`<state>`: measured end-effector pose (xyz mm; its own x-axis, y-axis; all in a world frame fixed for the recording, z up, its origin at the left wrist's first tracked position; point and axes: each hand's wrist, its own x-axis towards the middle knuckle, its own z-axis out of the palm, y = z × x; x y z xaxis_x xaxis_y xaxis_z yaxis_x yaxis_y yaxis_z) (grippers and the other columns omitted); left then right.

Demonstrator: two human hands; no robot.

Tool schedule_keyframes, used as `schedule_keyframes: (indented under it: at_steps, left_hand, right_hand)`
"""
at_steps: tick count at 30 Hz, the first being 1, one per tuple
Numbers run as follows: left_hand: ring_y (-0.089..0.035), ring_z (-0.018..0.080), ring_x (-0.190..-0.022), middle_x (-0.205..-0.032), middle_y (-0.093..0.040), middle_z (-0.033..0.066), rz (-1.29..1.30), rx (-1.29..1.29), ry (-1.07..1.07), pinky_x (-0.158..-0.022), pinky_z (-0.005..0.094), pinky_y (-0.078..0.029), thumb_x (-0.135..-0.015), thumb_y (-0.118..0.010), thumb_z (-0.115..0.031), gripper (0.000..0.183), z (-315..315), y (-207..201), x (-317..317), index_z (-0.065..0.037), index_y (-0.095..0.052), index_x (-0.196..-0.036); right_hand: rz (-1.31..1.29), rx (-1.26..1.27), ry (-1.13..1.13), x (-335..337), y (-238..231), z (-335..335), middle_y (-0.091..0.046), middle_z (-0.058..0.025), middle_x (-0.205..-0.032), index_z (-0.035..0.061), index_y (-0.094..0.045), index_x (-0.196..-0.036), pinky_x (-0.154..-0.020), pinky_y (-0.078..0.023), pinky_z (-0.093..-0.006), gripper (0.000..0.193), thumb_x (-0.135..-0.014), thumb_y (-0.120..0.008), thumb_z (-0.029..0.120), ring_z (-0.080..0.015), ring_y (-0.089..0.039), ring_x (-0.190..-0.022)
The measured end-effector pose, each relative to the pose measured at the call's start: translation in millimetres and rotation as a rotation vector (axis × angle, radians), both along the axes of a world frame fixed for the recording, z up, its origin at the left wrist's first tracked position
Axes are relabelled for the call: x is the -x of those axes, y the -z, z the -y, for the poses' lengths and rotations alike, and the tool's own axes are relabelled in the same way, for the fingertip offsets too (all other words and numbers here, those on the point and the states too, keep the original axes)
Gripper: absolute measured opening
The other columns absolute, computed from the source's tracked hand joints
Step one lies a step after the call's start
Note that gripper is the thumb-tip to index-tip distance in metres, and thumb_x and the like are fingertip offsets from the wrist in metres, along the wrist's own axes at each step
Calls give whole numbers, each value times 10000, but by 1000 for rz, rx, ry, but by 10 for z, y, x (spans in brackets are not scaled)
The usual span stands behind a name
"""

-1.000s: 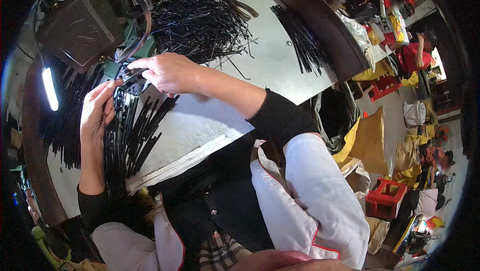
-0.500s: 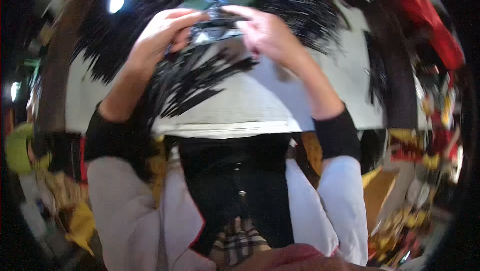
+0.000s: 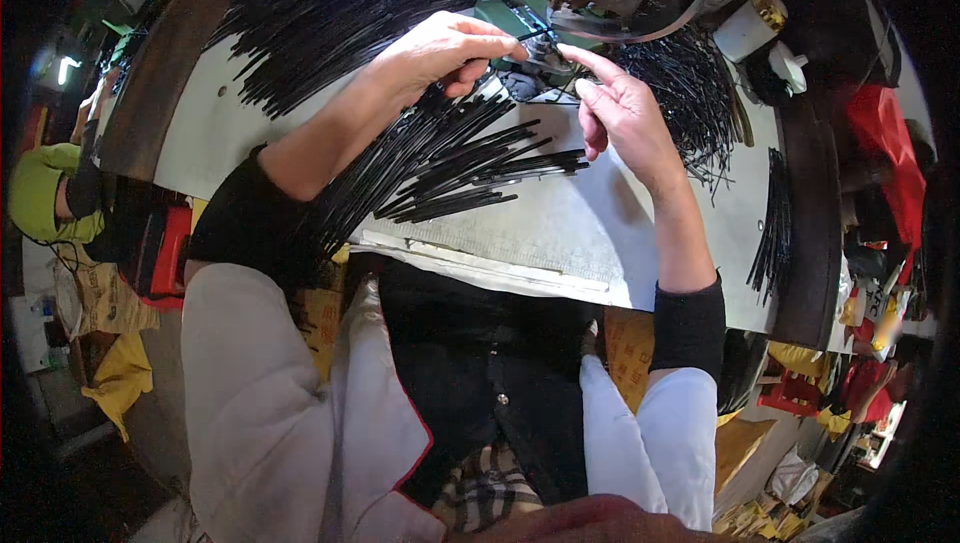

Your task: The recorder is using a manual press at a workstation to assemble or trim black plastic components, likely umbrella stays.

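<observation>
My left hand (image 3: 455, 51) is closed, with a thin black tube (image 3: 536, 35) pinched between thumb and index finger. The tube's far end reaches a small metal fixture (image 3: 545, 55) on a green bench machine (image 3: 497, 13). Across from it, my right hand (image 3: 625, 115) has its index finger stretched toward the fixture and its thumb apart, with the other fingers curled. Nothing shows in that hand; whether the fingertip touches the fixture I cannot tell. Loose black tubes (image 3: 470, 168) lie fanned out below my left wrist.
A large bundle of black tubes (image 3: 310, 28) covers the far left of the white tabletop (image 3: 560, 223). A tangled heap (image 3: 690, 98) lies right of the machine, and a smaller bunch (image 3: 770, 228) by the right edge. A white canister (image 3: 750, 28) stands behind. Someone in green (image 3: 45, 193) is at left.
My view has turned, so table and hands appear shifted to the right and are sharper. Both hands stay at the machine, with the tube now visible in my left fingers.
</observation>
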<state>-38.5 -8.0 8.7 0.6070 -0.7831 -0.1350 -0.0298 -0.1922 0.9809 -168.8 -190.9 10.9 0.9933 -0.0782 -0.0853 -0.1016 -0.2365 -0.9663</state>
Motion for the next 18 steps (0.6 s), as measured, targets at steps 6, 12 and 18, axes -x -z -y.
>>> schedule_keyframes:
  at_steps: [6, 12, 18]
  left_hand:
    - [-367, 57, -378, -469, -410, -28, -62, 14, 9, -365, 202, -275, -822, -583, -244, 243, 6, -5, -26, -48, -656, -947]
    - [-371, 63, -376, -465, -408, -22, -69, 51, 31, -362, 210, -286, -834, -564, -228, 245, -2, 6, -46, -29, -652, -948]
    - [-341, 58, -357, -452, -374, -30, -48, 62, 31, -355, 204, -268, -838, -557, -234, 257, -6, -17, -25, -17, -640, -948]
  right_hand:
    - [10, -39, 2, 0, 9, 24, -475, -2, -540, 61, -441, -1252, -408, -396, -209, 364, -897, -400, 130, -80, -458, -416]
    - [21, -61, 0, 5, 9, 19, -477, -4, -533, 51, -443, -1247, -408, -388, -208, 361, -897, -401, 132, -81, -455, -411]
    - [34, -91, 0, 14, -4, 2, -487, -9, -533, 36, -440, -1245, -406, -378, -203, 364, -895, -406, 133, -87, -462, -404]
